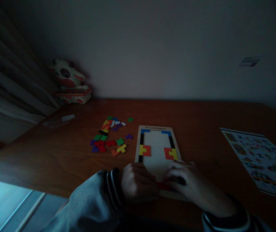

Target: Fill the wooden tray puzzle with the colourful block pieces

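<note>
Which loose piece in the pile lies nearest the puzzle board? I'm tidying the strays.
The small purple piece, alone at the pile's right edge, lies closest to the puzzle board; the other pieces lie farther left or farther back.

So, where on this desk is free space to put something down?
Bare wood lies between the puzzle board and the printed sheet, and behind the board. It is crowded at the loose pieces and near both hands.

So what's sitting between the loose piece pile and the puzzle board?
Nothing: the head view shows bare table between the pile and board.
</note>
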`<state>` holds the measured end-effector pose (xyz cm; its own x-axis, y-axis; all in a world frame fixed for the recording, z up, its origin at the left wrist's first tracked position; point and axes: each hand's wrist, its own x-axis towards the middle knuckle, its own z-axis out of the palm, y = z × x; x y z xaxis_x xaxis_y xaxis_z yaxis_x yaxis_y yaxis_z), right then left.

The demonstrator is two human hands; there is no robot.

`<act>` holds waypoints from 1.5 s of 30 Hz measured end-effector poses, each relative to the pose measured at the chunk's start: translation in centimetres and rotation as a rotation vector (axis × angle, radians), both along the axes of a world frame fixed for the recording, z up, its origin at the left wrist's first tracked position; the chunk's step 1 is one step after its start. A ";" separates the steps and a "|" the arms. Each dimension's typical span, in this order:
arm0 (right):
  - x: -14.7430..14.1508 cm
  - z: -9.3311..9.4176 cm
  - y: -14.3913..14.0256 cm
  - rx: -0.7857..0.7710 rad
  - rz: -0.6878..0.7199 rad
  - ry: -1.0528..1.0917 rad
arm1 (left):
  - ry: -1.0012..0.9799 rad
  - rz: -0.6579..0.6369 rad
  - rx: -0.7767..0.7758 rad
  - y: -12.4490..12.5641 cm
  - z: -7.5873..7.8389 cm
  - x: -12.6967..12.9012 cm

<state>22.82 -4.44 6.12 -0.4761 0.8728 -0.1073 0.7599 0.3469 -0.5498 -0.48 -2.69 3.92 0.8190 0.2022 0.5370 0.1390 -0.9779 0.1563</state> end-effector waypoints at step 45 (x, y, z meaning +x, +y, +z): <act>-19.5 -0.1 7.0 0.429 0.298 -0.123 | 0.343 1.113 -0.411 4.7 1.7 -17.4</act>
<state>3.31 2.56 6.01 -0.7162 0.6796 0.1592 0.6441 0.7313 -0.2242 -17.88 2.06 5.67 0.1790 0.9820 0.0601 0.9582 -0.1879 0.2157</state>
